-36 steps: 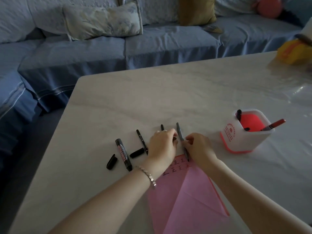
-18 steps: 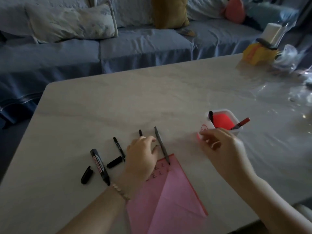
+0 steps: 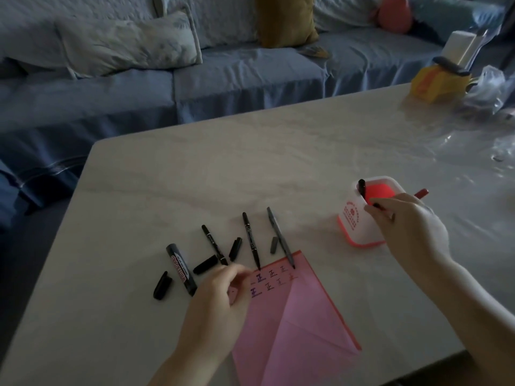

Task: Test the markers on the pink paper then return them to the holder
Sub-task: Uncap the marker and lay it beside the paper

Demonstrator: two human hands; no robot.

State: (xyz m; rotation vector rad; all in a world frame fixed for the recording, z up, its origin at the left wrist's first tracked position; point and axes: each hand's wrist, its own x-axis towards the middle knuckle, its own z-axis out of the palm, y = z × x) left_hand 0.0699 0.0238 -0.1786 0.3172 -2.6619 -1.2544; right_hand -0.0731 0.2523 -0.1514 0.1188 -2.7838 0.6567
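Reaching into the holder (image 3: 351, 220) at the right of the frame, the right hand (image 3: 409, 227) pinches a dark marker (image 3: 377, 205), likely the next to test. The blurred left hand (image 3: 220, 299) curls at the upper corner of the pink paper (image 3: 292, 324), perhaps steadying it; I cannot tell whether it grips anything.

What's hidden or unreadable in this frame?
Head view:
- left hand: fingertips motion-blurred; whether they hold anything is unclear.
- red marker: mostly hidden by right hand.
- holder: lower inside hidden by its wall.
- thick marker: label too dim to read.
- plastic bag: cut by right edge.
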